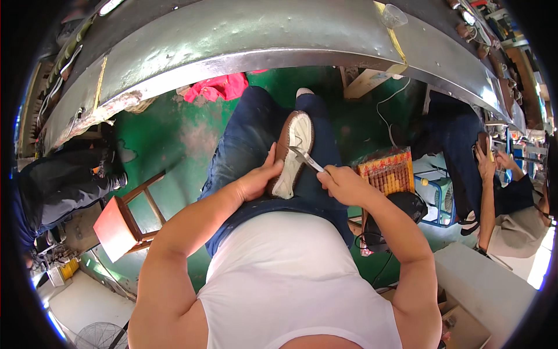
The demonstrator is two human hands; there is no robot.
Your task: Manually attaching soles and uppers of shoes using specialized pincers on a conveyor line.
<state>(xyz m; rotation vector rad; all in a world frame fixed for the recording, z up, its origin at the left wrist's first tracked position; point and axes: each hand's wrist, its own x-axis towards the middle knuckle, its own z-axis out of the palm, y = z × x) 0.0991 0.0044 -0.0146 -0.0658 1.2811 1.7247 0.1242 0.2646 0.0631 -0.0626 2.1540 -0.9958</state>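
Note:
A brown shoe (301, 129) lies across my lap with its whitish underside up and its toe pointing away from me. Brown upper material shows along its edges; no outsole is visible on it. My left hand (263, 178) grips the shoe's left side near the heel half. In my right hand (343, 184) is a silver metal hand tool (311, 163) with a curved, hooked head. That head rests on or just over the middle of the underside. Whether it touches, I cannot tell. My right fingers are wrapped round the handle.
A long metal-topped bench (244, 41) curves across the far side. Red cloth (218, 87) lies on the green floor beneath it. A wooden stool (119, 227) stands left, a beaded seat pad (386, 171) right. Another person's hands (487, 163) work at far right; a dark-clothed person (64, 186) sits left.

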